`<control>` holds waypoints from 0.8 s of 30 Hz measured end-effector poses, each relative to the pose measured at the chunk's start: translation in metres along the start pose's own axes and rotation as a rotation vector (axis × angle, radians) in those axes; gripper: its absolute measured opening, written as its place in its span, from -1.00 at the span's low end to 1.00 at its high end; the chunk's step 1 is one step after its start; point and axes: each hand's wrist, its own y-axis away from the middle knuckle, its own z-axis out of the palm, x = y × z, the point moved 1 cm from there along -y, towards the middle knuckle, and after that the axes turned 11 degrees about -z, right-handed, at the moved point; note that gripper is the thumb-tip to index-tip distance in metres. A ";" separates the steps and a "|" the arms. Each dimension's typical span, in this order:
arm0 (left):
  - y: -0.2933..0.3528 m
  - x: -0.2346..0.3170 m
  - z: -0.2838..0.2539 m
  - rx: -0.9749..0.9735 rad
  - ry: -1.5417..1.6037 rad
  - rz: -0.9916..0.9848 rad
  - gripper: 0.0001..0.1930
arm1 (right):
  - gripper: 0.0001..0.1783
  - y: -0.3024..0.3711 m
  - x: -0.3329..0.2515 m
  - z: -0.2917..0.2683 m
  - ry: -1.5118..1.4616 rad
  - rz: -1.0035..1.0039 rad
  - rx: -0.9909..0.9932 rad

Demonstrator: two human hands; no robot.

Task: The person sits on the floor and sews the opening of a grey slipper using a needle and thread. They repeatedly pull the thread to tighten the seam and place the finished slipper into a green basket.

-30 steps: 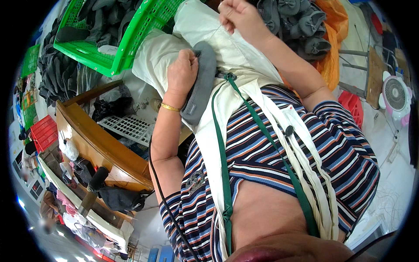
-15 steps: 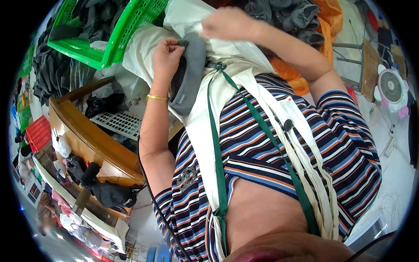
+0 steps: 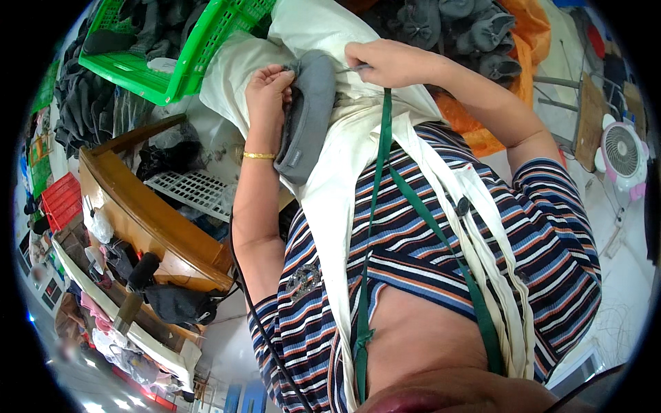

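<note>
Green crate [image 3: 189,65] up beyond the lap, and right fingers [image 3: 357,55], blurred moments ago, now grip the lifted green strap [image 3: 383,138]! Left fingers [image 3: 279,72] stay pinched at the far end of the grey slipper [image 3: 310,117], white apron [image 3: 330,34] beneath.

The right hand [image 3: 396,63] has taken hold of the green strap [image 3: 384,127], shifting it rightward.

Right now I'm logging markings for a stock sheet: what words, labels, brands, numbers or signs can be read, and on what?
No text can be read.
Grey shoe in the left hand's grip: a small label near its lower end, too small to read.
Fan: no lettering I can make out.
Far-left background: too blurred to read.
</note>
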 end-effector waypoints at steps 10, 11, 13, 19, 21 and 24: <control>0.012 -0.001 0.004 -0.064 0.177 -0.094 -0.69 | -0.70 -0.035 -0.027 0.019 0.269 -0.119 0.202; 0.013 -0.002 0.003 -0.070 0.192 -0.102 -0.69 | -0.71 -0.036 -0.028 0.019 0.278 -0.116 0.200; 0.016 -0.002 0.005 -0.069 0.201 -0.102 -0.69 | -0.72 -0.037 -0.028 0.020 0.300 -0.109 0.198; 0.021 0.000 0.008 -0.081 0.249 -0.092 -0.67 | -0.68 -0.022 -0.020 -0.006 0.286 -0.021 0.241; 0.021 0.001 0.009 -0.091 0.257 -0.088 -0.67 | -0.63 -0.012 -0.006 -0.028 0.404 0.145 0.307; 0.020 -0.002 0.007 -0.087 0.270 -0.081 -0.68 | -0.75 -0.006 -0.014 -0.062 0.428 0.083 0.634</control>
